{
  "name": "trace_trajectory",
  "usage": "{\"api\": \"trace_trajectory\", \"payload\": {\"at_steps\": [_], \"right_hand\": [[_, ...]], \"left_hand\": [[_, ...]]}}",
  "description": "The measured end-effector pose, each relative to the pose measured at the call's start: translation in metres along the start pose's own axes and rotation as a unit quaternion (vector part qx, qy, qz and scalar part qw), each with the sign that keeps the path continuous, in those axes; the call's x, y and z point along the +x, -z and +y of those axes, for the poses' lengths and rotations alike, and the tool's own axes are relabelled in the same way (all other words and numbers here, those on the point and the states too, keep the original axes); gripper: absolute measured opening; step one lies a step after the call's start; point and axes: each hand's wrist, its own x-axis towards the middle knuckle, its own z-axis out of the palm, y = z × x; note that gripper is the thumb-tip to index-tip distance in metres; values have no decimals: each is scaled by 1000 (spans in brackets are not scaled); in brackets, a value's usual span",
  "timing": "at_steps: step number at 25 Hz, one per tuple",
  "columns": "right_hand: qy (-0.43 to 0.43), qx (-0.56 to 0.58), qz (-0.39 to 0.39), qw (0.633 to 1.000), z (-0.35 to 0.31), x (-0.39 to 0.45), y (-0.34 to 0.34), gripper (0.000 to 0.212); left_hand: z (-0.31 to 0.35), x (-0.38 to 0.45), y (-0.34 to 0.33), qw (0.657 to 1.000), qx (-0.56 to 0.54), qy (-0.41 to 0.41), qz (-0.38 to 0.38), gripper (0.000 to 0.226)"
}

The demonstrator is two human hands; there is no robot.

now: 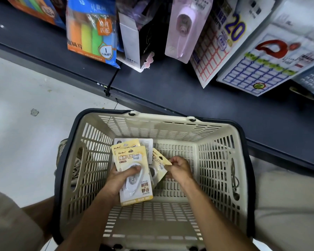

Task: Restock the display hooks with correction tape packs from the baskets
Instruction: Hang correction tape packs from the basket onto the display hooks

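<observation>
A cream plastic basket [170, 125] with a dark rim sits on the floor below me. Inside it, my left hand [120, 178] grips a small stack of yellow correction tape packs [134, 185], thumb across the white dispenser of the top one. Beside it, my right hand [179, 167] pinches the corner of another yellow pack [159, 160], tilted up off the basket floor. A grey-backed pack [147, 144] lies behind the stack.
A dark shelf base [170, 87] runs diagonally past the basket. Above it hang other goods: coloured sticky notes [91, 31], a pink correction tape pack [185, 28] and label sheets [261, 69]. White floor tiles [25, 124] lie to the left.
</observation>
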Motion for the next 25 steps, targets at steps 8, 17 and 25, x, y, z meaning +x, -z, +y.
{"api": "trace_trajectory", "payload": {"at_steps": [8, 17, 25], "right_hand": [[233, -65, -113, 964, -132, -85, 140, 13], [507, -26, 24, 861, -303, -267, 273, 24], [509, 85, 302, 802, -337, -282, 308, 11]], "left_hand": [[100, -76, -44, 968, 139, -145, -152, 81], [259, -239, -148, 862, 69, -437, -246, 57], [324, -308, -181, 839, 79, -496, -210, 111]]}}
